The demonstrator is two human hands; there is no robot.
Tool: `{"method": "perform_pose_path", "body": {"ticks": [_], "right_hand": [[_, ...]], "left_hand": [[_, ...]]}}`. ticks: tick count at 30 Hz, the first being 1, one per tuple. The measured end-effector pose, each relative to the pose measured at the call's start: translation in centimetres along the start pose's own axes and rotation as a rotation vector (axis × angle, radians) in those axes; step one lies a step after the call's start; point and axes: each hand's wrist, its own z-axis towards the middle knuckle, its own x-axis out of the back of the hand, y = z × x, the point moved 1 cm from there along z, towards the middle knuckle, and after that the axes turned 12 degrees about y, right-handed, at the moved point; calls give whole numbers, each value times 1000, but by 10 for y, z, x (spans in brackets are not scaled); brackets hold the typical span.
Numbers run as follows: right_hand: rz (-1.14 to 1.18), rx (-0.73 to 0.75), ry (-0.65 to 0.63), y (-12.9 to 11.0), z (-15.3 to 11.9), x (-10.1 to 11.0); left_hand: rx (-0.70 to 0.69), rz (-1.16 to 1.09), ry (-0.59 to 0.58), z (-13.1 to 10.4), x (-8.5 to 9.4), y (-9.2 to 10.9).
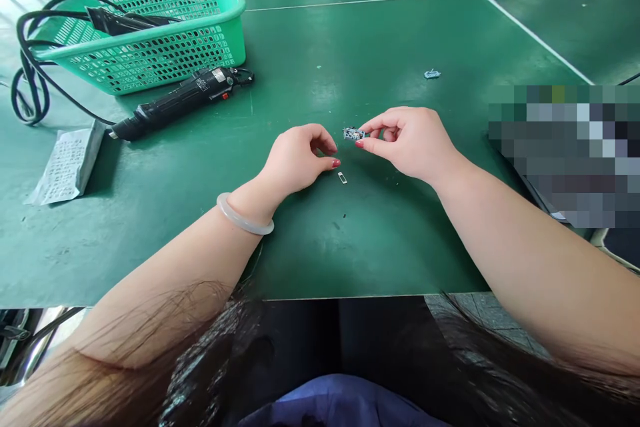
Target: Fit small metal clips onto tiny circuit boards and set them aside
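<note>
Between thumb and fingers, my right hand (pixel 407 140) pinches a small grey-blue mechanical part (pixel 354 133) with fine metallic detail. To its left, my left hand (pixel 303 157) hovers low over the green tabletop, thumb and fingers curved apart with a gap between the tips and nothing seen in them. Just below the left thumb lies a tiny white rectangular frame (pixel 342 177). A very small dark speck (pixel 345 215) rests on the table nearer to me. Farther off, toward the back right, sits another small grey-blue part (pixel 432 74).
At the left stands a green perforated basket (pixel 160 57) with a black tool and cables. A black electric screwdriver (pixel 175 103) lies before it, its cord looping left. A paper-wrapped block (pixel 67 163) is nearby. A dark, partly blurred object (pixel 530 167) sits at the right.
</note>
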Motion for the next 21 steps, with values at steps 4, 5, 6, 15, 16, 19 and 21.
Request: {"method": "perform_pose_path", "body": {"ticks": [4,5,6,15,16,19,21], "right_hand": [[-5,-34,-8,0,1,1],[-7,-35,-16,-1,1,1],[-10,-33,-25,-2,1,1],[-4,-21,-68,-4,-1,-4],[-7,-25,-70,-4,-1,-4],[-10,-39,-70,-4,-1,-4],[-4,-39,-69,-4,-1,-4]], "left_hand": [[-249,262,-129,-1,3,4],[-300,302,-137,-1,2,5],[-339,336,-143,-2,1,6],[-467,446,-142,-5,-11,3],[-475,445,-143,-5,-11,3],[-456,436,-132,-7,-12,5],[-417,423,-92,-7,-10,7]]}}
